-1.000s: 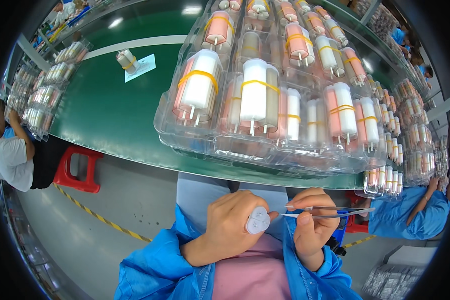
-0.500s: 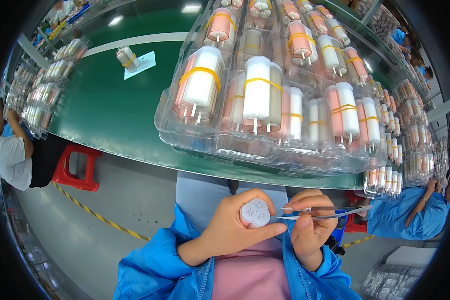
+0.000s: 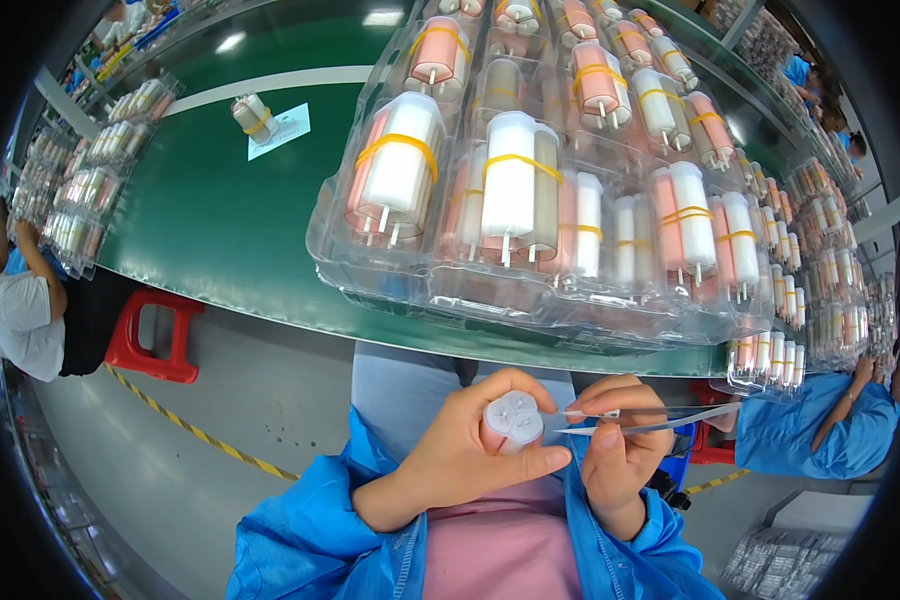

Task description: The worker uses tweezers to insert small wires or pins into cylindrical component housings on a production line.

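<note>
My left hand (image 3: 450, 450) is closed round a bundle of three capped tubes (image 3: 513, 419). Their whitish round ends face up toward me, and a bit of pink shows on the side; fingers and palm cover the rest. To its right, my right hand (image 3: 622, 450) pinches a pair of metal tweezers (image 3: 698, 419). The two pale tips are spread apart and point left, close to the bundle. I see nothing between them. Both hands are in front of my body, below the table's near edge.
On the green table (image 3: 240, 220) stands a stacked clear plastic tray (image 3: 450, 280) holding banded pink, white and grey tubes. A tube bundle (image 3: 255, 117) rests by a pale card (image 3: 282, 132). More trays flank both sides. People sit left and right, near a red stool (image 3: 160, 335).
The bundle in my left hand has tilted and shifted slightly, so its ends face me a little differently. The tweezers have moved only slightly, with their tips still apart.
</note>
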A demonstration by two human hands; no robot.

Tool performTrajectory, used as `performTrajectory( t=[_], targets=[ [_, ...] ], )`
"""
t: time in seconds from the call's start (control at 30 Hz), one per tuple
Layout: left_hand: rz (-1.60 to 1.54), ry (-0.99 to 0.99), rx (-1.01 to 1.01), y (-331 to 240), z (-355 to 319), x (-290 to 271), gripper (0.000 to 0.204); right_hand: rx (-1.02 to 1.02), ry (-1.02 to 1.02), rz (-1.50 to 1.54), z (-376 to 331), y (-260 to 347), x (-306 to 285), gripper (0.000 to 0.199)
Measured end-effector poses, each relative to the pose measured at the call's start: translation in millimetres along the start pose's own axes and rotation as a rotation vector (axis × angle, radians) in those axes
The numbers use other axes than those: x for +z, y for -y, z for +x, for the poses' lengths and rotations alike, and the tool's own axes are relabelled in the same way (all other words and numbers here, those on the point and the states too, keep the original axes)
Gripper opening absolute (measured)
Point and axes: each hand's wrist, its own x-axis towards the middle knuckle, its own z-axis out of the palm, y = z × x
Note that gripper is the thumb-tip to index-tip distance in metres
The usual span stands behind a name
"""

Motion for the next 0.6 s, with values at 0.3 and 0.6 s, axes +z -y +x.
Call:
performTrajectory(
  t=[0.3, 0.6],
  targets=[
    [-0.039, 0.112, -0.013, 4.3, -6.8, 0.9, 0.054, 0.03, -0.085, 0.073, -1.7, -4.4, -6.4, 0.025],
    [0.323, -0.073, 0.151, -1.2, -6.9, 8.3, 0.058, 0.04, -0.103, 0.092, -0.4, -5.3, -7.3, 0.024]
  ],
)
